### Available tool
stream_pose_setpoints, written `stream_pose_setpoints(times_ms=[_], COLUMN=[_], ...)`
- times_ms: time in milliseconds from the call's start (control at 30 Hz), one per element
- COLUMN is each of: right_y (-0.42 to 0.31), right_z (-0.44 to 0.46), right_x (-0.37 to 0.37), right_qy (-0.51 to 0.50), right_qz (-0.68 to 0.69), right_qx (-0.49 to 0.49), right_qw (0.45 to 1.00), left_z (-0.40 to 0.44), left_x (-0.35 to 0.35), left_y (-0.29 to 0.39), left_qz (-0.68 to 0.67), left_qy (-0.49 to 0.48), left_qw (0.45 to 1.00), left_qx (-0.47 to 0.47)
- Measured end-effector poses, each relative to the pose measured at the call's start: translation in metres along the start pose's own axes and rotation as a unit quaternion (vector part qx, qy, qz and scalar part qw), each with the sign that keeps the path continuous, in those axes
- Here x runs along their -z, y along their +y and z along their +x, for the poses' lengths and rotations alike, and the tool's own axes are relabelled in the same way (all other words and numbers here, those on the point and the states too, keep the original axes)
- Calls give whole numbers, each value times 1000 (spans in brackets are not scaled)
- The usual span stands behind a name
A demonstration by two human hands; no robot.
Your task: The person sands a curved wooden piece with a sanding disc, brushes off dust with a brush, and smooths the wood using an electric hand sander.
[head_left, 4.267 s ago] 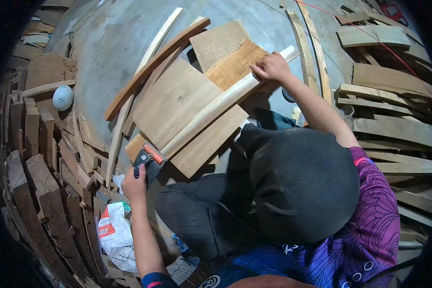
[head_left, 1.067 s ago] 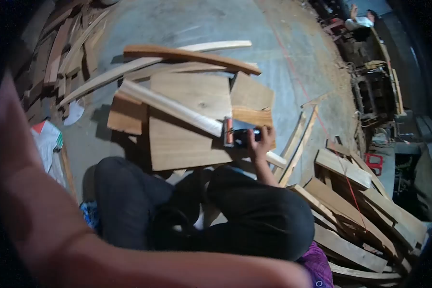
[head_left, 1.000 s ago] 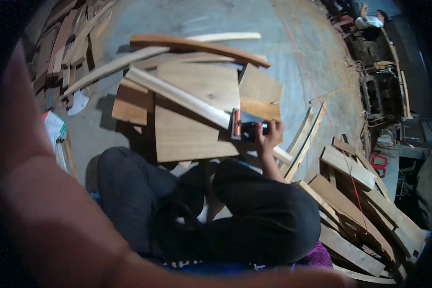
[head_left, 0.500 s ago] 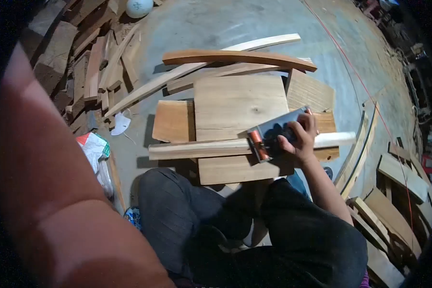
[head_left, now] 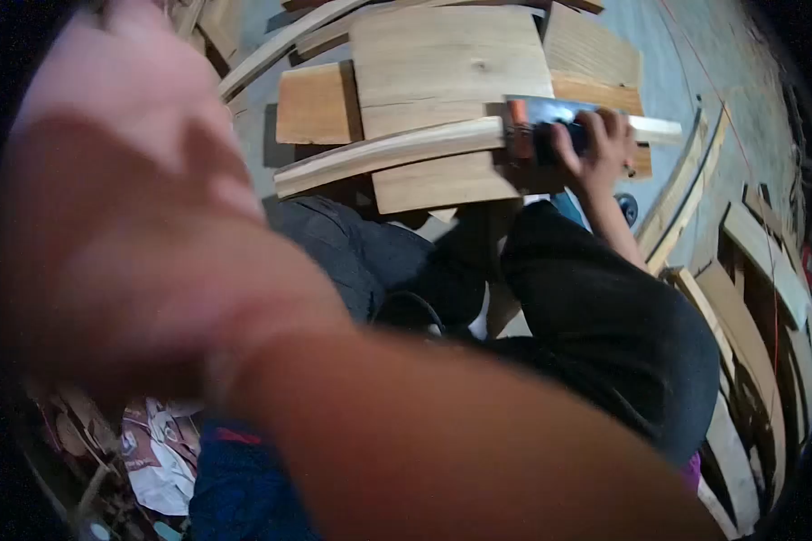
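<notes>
My right hand, fingers curled, grips a black hand tool with a flat metal plate and an orange part at its left end. The tool rests over a long pale wood strip, which shows on both sides of it. Beneath the strip lies a wide light board. Large and blurred, my left hand is raised close to the camera at the left; its fingers are smeared and partly cut off, so whatever it holds or touches is hidden.
A reddish wood block sits left of the board, and a grained panel at its right. Curved strips lie beyond. Stacked planks fill the right side. My dark-trousered knees are near the board. A crumpled white bag is at lower left.
The tool has turned from a slant to nearly level along the strip, whose left end now angles down. The view has shifted, and my left hand and forearm cover more of it.
</notes>
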State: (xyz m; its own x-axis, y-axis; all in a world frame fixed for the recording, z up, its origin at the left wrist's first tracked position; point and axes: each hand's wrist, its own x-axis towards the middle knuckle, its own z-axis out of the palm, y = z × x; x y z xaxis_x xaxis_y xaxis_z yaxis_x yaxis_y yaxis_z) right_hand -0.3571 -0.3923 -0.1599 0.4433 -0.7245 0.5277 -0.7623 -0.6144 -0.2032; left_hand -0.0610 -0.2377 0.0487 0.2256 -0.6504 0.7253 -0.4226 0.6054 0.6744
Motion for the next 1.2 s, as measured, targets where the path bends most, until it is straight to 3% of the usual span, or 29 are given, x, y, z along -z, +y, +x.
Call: stream_pose_setpoints(times_ms=[67,133,167,233,267,300,367,433,500,567,633,700,733,933,1000,1100,1133,1167,1200], right_y=[-11,-27,-26,-17,-2,24,77,98,86,41,-15,-9,10,197,190,121,86,40,-1], right_z=[-10,-8,-7,0,4,4,10,20,21,15,8,-2,2,19,19,3,-3,3,-4], right_x=[-13,-11,-9,-2,1,-2,-9,3,-1,-10,-5,-8,-7,11,21,-7,-15,-5,-9], right_qy=[21,21,19,-3,17,43,126,92,70,101,64,-2,27,86,24,99,98,97,76], right_qz=[52,84,83,71,47,37,-11,-72,-69,-29,61,121,127,-112,-124,-115,-82,-52,-22], right_qx=[22,49,68,66,52,28,-30,-132,-144,-54,6,99,96,-184,-219,-131,-105,-14,-30], right_qw=[998,995,994,995,997,998,992,984,985,993,996,988,987,973,968,980,986,994,996], left_z=[-11,-44,-73,-137,-162,-177,-174,-170,-173,-176,-176,-175,-176,-175,-173,-177,-179,-188,-189], left_x=[-14,-29,-32,-27,-27,-26,-32,-38,-37,-39,-40,-41,-43,-42,-43,-42,-41,-38,-35], left_y=[-26,-74,-97,-137,-146,-148,-144,-144,-152,-155,-156,-155,-154,-153,-154,-158,-161,-171,-175], left_qz=[30,152,268,361,416,500,465,478,483,490,486,486,485,480,469,469,490,516,545], left_qy=[-5,-62,-134,-230,-269,-305,-315,-301,-282,-260,-251,-247,-243,-230,-227,-228,-237,-235,-242], left_qw=[1000,983,945,875,837,796,805,808,819,825,830,831,833,840,846,846,831,817,800], left_qx=[2,82,131,225,233,151,191,168,130,108,109,111,114,108,112,113,117,103,57])
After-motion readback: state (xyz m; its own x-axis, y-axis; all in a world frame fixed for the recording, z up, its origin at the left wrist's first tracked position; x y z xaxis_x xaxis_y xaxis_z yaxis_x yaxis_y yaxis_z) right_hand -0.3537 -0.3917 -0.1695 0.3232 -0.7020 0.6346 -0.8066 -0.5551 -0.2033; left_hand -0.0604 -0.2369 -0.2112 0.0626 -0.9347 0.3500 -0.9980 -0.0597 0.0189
